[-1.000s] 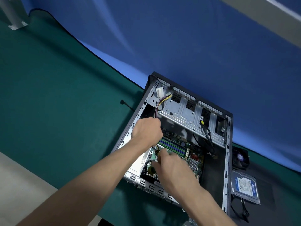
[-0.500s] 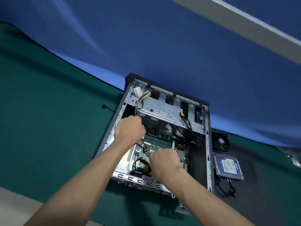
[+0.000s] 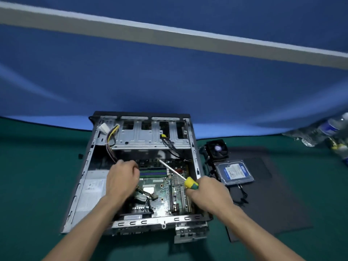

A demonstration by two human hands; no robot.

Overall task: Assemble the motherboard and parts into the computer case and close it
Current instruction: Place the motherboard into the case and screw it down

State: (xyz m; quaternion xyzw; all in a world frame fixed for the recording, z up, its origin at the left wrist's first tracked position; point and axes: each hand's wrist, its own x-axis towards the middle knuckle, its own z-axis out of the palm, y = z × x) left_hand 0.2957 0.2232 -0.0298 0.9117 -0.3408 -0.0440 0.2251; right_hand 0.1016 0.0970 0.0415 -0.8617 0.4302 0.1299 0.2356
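Note:
An open computer case (image 3: 88,166) lies on its side on the green mat. The green motherboard (image 3: 163,193) sits inside it, with memory sticks (image 3: 153,173) near its far edge. My right hand (image 3: 209,193) grips a screwdriver (image 3: 191,182) with a yellow and green handle; its shaft points up and left over the board. My left hand (image 3: 122,178) is inside the case with curled fingers near the memory sticks and a cable bundle (image 3: 111,147); what it holds is hidden.
A black cooler fan (image 3: 217,148) and a blue-labelled hard drive (image 3: 234,171) lie right of the case on a dark side panel (image 3: 273,200). Plastic bottles (image 3: 323,130) lie at the far right. A blue cloth (image 3: 169,81) rises behind.
The view swung left so the case now looks square on. My right hand pulled back to the right, and the screwdriver it holds came into sight. My left hand stayed by the cables.

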